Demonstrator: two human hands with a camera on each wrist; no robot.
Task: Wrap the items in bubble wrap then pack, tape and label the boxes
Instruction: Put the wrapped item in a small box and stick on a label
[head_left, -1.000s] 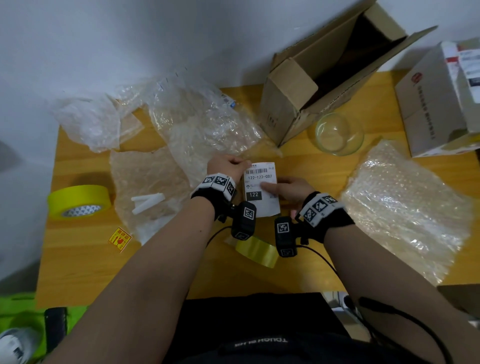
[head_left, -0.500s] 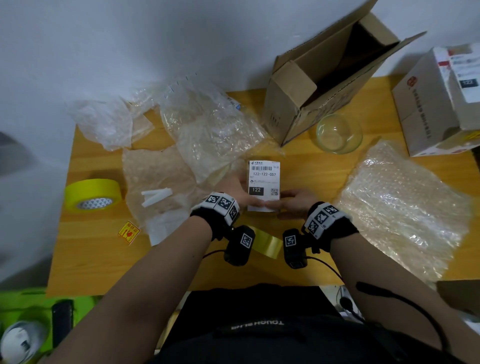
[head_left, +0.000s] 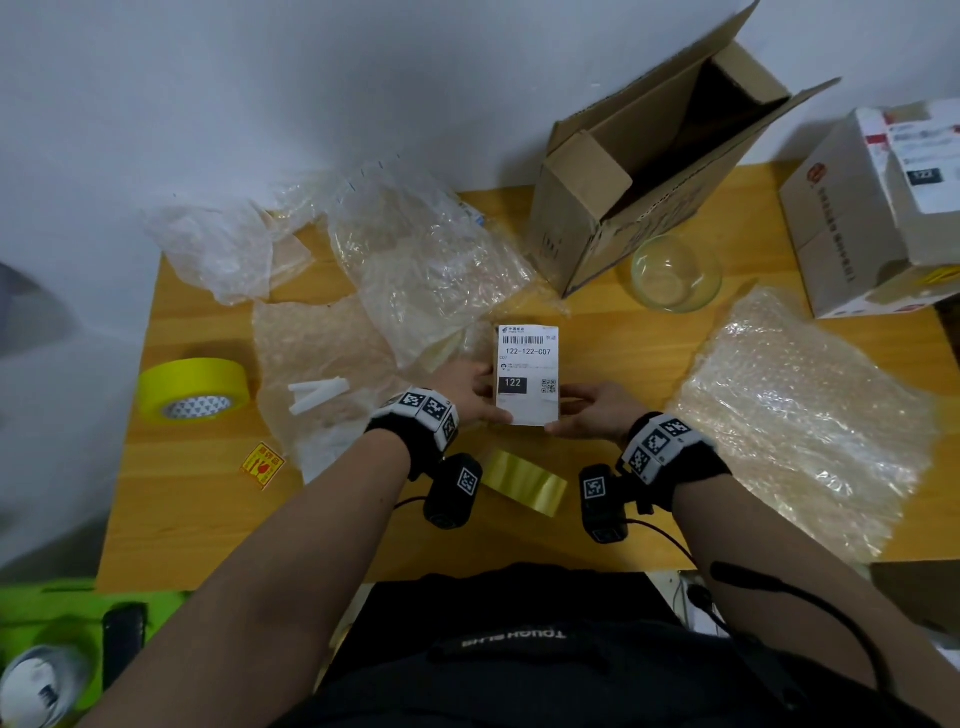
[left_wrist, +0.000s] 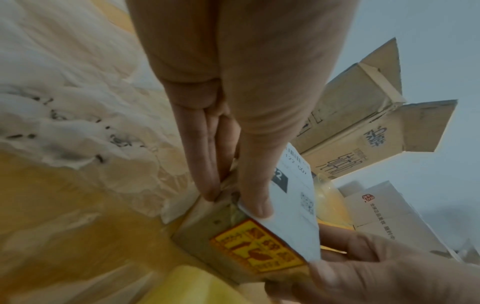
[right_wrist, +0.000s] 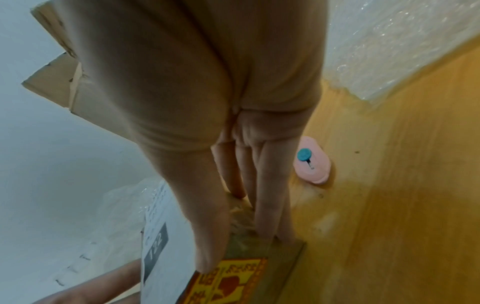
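A small cardboard box (left_wrist: 205, 230) stands on the table between my hands. A white shipping label (head_left: 527, 374) covers its top, and a yellow-red fragile sticker (left_wrist: 257, 246) is on its near side. My left hand (head_left: 470, 389) grips the box's near left corner, thumb on the label (left_wrist: 293, 207) and fingers down the left side. My right hand (head_left: 592, 413) grips the near right corner, thumb (right_wrist: 207, 232) at the top edge above the sticker (right_wrist: 226, 283) and fingers along the right side.
A large open carton (head_left: 587, 218) lies tilted at the back, with a glass bowl (head_left: 675, 273) beside it. Bubble wrap (head_left: 800, 410) is on the right and plastic bags (head_left: 431, 265) on the left. There is also a yellow tape roll (head_left: 192, 387), a tape strip (head_left: 524, 480), a white box (head_left: 852, 223) and a pink object (right_wrist: 313, 160).
Both hands slid from the label's middle down to its near corners. The labelled box now stands a little farther from my body.
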